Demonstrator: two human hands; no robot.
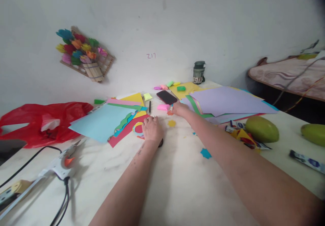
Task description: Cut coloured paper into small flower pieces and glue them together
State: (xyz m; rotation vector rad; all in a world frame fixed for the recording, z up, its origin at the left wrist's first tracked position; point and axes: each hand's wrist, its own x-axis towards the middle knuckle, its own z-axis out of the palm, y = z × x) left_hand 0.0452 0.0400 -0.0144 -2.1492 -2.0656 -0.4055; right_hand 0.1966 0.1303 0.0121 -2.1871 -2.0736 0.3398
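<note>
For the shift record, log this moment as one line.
left hand: beside paper ring, grip unclear | right hand: by orange scrap, grip unclear | nearby: pink packet, black phone, yellow cutout

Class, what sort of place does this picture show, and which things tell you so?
Probably a room in a home, with a table used for paper crafts. Coloured paper sheets suggest the crafting; the flower wall decoration and mango-like fruits suggest a home.

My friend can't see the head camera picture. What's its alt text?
A person's right hand is beside a pink packet and black smartphone; the left hand is beside a curved paper cutout, on a marbled white table. Colored paper sheets lie on both sides.
</note>
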